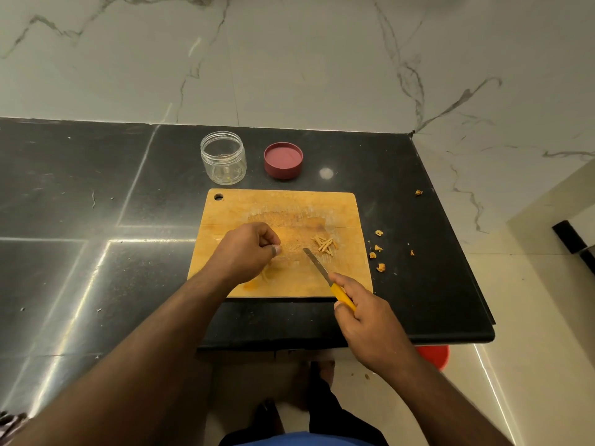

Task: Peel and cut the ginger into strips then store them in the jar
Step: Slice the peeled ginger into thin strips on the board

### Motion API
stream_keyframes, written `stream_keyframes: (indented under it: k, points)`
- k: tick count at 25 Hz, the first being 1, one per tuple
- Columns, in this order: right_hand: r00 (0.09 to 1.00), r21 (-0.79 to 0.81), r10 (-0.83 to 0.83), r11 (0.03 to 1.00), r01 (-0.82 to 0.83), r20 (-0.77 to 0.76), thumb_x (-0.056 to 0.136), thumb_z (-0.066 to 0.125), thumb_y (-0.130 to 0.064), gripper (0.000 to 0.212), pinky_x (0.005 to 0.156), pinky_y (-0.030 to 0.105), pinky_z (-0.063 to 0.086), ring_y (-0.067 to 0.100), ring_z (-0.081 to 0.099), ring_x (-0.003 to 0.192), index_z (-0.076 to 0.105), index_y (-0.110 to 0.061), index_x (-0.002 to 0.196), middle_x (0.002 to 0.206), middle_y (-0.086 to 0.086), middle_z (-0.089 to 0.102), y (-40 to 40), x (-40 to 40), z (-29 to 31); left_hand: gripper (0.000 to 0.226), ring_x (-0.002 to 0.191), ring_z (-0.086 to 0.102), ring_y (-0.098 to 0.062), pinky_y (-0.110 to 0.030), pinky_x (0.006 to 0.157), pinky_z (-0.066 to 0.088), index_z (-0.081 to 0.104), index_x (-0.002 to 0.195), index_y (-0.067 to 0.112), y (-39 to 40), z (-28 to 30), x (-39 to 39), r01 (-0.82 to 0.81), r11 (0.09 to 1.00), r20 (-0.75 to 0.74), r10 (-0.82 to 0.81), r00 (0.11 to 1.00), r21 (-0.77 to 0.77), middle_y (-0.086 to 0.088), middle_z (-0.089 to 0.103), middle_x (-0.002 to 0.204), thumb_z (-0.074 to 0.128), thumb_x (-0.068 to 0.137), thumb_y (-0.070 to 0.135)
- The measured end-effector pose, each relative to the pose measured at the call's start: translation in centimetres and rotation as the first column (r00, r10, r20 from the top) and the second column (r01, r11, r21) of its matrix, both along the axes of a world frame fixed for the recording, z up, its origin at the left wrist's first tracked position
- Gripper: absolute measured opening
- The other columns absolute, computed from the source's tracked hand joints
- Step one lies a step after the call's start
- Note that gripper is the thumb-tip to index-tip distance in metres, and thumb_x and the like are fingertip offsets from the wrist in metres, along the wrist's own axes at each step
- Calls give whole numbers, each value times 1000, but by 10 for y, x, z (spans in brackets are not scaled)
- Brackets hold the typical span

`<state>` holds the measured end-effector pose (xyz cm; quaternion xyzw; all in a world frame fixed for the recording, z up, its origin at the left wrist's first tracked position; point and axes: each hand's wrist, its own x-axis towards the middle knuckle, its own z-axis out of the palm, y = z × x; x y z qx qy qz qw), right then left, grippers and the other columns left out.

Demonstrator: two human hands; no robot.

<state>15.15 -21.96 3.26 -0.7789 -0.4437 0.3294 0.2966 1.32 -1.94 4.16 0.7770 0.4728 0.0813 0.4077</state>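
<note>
Head view: wooden cutting board (283, 204) sits on black counter (96, 188), w/ a small pile of ginger strips (324, 245) on its right half. Left hand (248, 252) is over board centre, fingers curled in, thumb tip against them. It seems to pinch a bit of ginger, but the piece itself is hidden, so can't tell for sure. Right hand (363, 320) grips the yellow handle of the knife (322, 272), fingers wrapped round it; blade points up-left, tip just beside the strip pile, apart from left hand. Clear jar (223, 157) stands open behind the board, looks empty; its maroon lid (283, 160) lies beside it, inside up. Peel scraps (376, 249) lie scattered on counter right of board.

Judgement: peeling looks done, cutting near its end, nothing stored yet. To do this step well: lay any remaining piece flat side down so it doesn't roll, keep left fingertips tucked behind knuckles, slice lengthwise w/ short strokes. Then sweep strips together w/ the blade's flat and bring jar to board edge, so none fall among the peel.
</note>
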Motion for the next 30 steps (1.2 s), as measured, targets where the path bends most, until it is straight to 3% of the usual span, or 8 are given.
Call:
stream_keyframes:
  k: [5, 11, 18, 26, 30]
  points:
    - [1000, -5, 4, 1000, -4, 0, 101, 47, -20, 49, 52, 16, 43, -4, 57, 69, 40, -36, 147, 108, -10, 59, -1, 6, 0, 22, 97, 62, -12, -22, 67, 45, 68, 119, 26, 1, 0, 22, 57, 998, -79, -57, 995, 3, 3, 68, 109, 58, 101, 18]
    - [999, -20, 4, 1000, -4, -32, 102, 46, -22, 48, 53, 16, 43, 0, 57, 67, 39, -37, 147, 102, -11, 58, -6, 7, 0, 6, 82, 64, -14, -26, 59, 44, 68, 100, 21, 6, -4, 23, -62, 981, 18, 66, 998, -184, -2, 70, 92, 64, 97, 20]
    - [999, -8, 10, 1000, -11, -38, 101, 47, -21, 48, 55, 19, 46, 5, 57, 68, 41, -35, 147, 100, -10, 59, -4, 7, 0, 19, 94, 65, -14, -25, 62, 47, 69, 111, 29, 6, -6, 27, -33, 993, -72, 26, 997, -111, 2, 69, 106, 63, 97, 18]
    - [999, -18, 0, 1000, -1, -50, 102, 47, -20, 48, 51, 17, 43, -3, 55, 64, 40, -34, 147, 99, -11, 58, -6, 9, 1, 28, 113, 63, -20, -36, 91, 57, 68, 124, 24, 13, -7, 31, 41, 999, -188, -46, 981, -31, -5, 61, 136, 60, 98, 17]
    - [999, -21, -3, 1000, 2, -47, 101, 47, -20, 49, 51, 17, 43, -2, 56, 64, 40, -35, 147, 99, -10, 59, -7, 8, 1, 33, 99, 62, -14, -24, 71, 52, 68, 124, 25, 14, -6, 30, 151, 989, -240, -148, 960, -5, -3, 67, 125, 61, 95, 10]
